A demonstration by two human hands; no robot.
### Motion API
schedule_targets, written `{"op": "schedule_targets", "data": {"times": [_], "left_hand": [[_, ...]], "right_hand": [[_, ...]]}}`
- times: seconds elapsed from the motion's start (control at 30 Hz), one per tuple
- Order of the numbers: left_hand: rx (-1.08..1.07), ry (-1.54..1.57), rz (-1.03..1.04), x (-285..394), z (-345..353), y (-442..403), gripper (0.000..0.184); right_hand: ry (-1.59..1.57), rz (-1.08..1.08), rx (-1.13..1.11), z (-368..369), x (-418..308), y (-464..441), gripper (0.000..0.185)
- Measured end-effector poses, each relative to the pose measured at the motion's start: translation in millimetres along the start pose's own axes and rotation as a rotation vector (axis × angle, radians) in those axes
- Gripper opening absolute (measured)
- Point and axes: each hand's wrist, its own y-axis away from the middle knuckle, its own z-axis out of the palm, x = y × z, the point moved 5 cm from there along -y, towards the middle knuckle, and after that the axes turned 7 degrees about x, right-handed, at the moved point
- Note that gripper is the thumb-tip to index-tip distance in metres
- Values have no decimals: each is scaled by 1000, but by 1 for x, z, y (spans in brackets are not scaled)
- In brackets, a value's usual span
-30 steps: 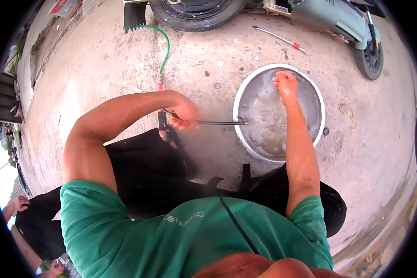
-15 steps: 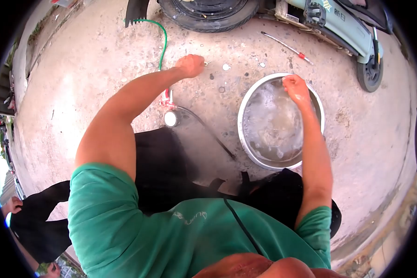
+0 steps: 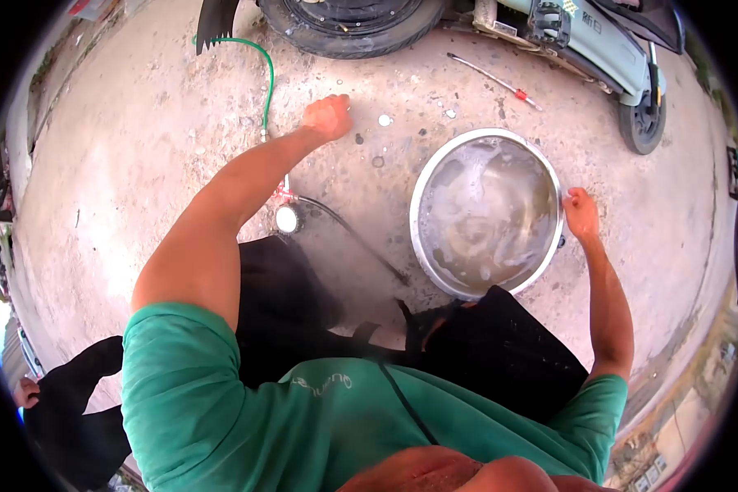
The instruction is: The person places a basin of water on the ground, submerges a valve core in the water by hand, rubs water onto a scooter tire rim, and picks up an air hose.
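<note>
My left hand point(image 3: 328, 117) is closed in a fist over the concrete, left of the basin. A tiny pale bit shows at its fingers, too small to name. My right hand point(image 3: 581, 214) has curled fingers at the outer right edge of the round metal basin point(image 3: 416, 215); I cannot tell whether they grip the rim. Cloudy, foamy water point(image 3: 488, 217) lies in the basin. Below my left forearm is a red-handled air gun with a round gauge point(image 3: 288, 219). A black hose point(image 3: 348, 223) runs from it, and a green hose point(image 3: 269, 78) lies beyond it.
A light green electric scooter point(image 3: 603, 53) lies on its side at the back, its large tyre point(image 3: 353, 45) nearest. A thin rod with a red part point(image 3: 521, 94) rests on the concrete point(image 3: 107, 205). Another person's hand point(image 3: 26, 392) shows at the lower left.
My right hand has gone from inside the basin's far rim to its outer right edge. My left hand stays about where it was over the concrete. The view has shifted slightly.
</note>
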Motion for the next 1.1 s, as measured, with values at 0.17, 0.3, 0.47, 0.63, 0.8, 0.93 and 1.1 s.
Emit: {"op": "schedule_targets", "data": {"times": [0.17, 0.3, 0.47, 0.63, 0.8, 0.93, 1.1], "left_hand": [[-178, -2, -121, 17, -13, 15, 27], [-110, 38, -149, 17, -7, 23, 23], [-71, 46, -112, 23, -3, 20, 20], [-102, 7, -112, 30, -8, 15, 24], [-201, 381, -197, 43, 14, 18, 25], [-729, 1068, -391, 106, 30, 75, 19], [-651, 1378, -589, 155, 32, 98, 19]], "right_hand": [[-291, 105, 1, 32, 84, -34, 36], [-438, 240, -132, 41, 67, -27, 37], [-579, 289, -222, 33, 46, -11, 40], [-618, 337, -413, 43, 50, 10, 46], [-712, 438, -428, 49, 75, 45, 50], [-891, 533, -360, 69, 86, 72, 52], [-934, 685, -217, 72, 73, 86, 50]]}}
